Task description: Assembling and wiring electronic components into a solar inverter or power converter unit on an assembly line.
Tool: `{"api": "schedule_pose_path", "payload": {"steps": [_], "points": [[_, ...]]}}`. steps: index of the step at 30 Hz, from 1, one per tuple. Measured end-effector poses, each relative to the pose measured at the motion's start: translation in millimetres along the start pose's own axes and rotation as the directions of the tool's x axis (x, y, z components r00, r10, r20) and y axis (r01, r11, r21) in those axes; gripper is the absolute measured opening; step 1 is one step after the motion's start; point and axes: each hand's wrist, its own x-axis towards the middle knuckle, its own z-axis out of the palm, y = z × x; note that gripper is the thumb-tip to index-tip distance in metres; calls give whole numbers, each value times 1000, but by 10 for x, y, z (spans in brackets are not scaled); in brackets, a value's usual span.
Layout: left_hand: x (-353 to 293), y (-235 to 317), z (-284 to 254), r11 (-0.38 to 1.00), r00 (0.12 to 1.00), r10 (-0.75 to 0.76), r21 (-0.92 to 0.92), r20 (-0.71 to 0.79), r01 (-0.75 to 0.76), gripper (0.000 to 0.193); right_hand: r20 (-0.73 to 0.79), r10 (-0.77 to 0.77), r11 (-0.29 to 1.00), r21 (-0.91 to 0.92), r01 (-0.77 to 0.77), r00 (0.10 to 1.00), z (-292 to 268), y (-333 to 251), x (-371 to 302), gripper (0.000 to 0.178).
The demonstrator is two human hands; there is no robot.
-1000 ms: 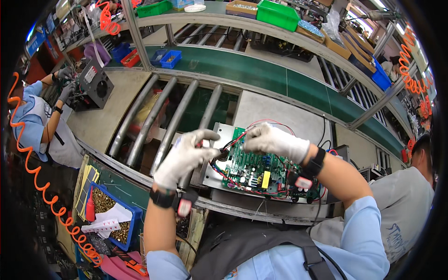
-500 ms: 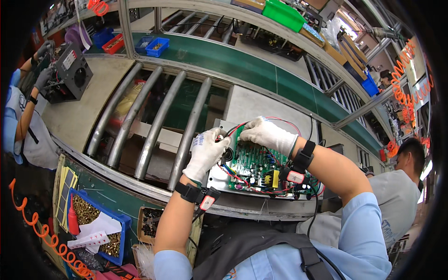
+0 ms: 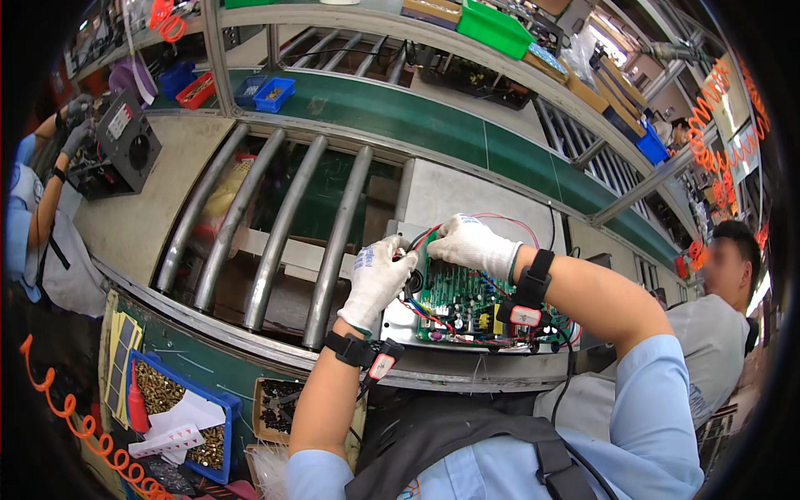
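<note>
A green circuit board (image 3: 454,296) with dense components lies in a metal tray (image 3: 398,323) on the work surface. My left hand (image 3: 379,283), in a white knit glove, is at the board's left edge, its fingertips closed around red and black wires (image 3: 422,237). A black ring-shaped part (image 3: 413,282) is just beside those fingers. My right hand (image 3: 472,245), gloved alike, reaches over the board's far left corner with fingers bent down and pressed together; what they grip, if anything, is hidden. A red wire (image 3: 512,220) loops behind this hand.
Metal rollers (image 3: 337,246) lie left of the tray. Near left are a blue bin (image 3: 225,408) of brass fasteners and a cardboard box (image 3: 271,427) of dark screws. A co-worker (image 3: 708,333) is close on the right; another handles a grey metal case (image 3: 125,146) at far left.
My left hand has tilted slightly and its fingers have drawn closer together at the wires. My right hand stays nearly in place. The co-worker on the right has turned the head.
</note>
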Motion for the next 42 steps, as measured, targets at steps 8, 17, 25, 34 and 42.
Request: {"api": "schedule_pose_path", "payload": {"steps": [8,17,25,34,42], "points": [[-158,113,-55,959,998,39,-284,53,-22,45,97,-897,407,-193,893,430,-271,555,97,17],[-691,1444,352,930,964,32,-361,264,68,34,-264,-570,173,887,428,778,-219,869,-1399,36],[-732,1758,1074,952,922,3,-284,388,116,24,-452,-430,-92,883,460,782,115,1555,-1579,28],[-886,1758,1052,797,947,37,-581,320,165,100,-768,-260,653,307,692,585,-211,1346,-2040,37],[-1037,1470,970,890,956,291,-377,35,-258,70,-601,-307,378,635,674,738,46,832,-1948,21]]}}
